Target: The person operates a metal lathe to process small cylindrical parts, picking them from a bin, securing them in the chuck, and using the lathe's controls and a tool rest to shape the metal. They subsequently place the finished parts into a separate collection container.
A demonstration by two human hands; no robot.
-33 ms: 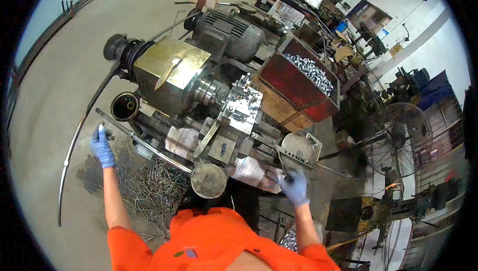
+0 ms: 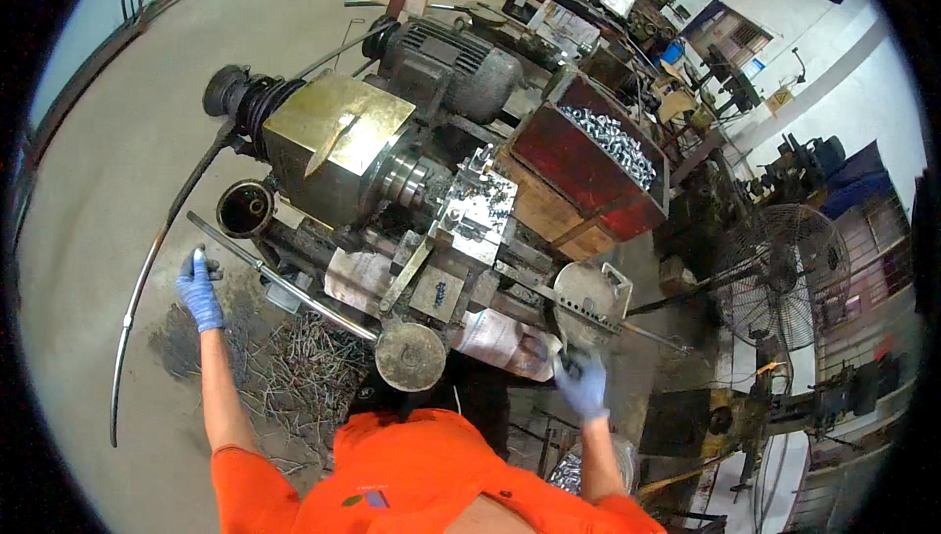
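Note:
My left hand (image 2: 200, 299), in a blue glove with dark fingertips, is raised beside the upper end of a long metal lever (image 2: 284, 281). Its fingers are curled in, and whatever they pinch is too small to make out. On the other side, my right hand (image 2: 585, 387), also gloved, is just below a round metal disc (image 2: 585, 289) and the perforated bar under it. Dark, bent fingers hide what it grips, if anything. Between the hands stands a lathe-like machine with a chuck (image 2: 404, 179) and a tool slide (image 2: 477, 210) strewn with metal bits.
A red bin (image 2: 578, 166) of shiny metal parts stands behind the slide. An electric motor (image 2: 456, 63) sits at the back. Metal scraps (image 2: 304, 367) litter the floor at left. A round pad (image 2: 411, 356) is close to my body, and a fan (image 2: 784, 274) stands at right.
My right hand has shifted slightly right and toward me, and looks less blurred. My left hand has barely moved. The machine looks the same.

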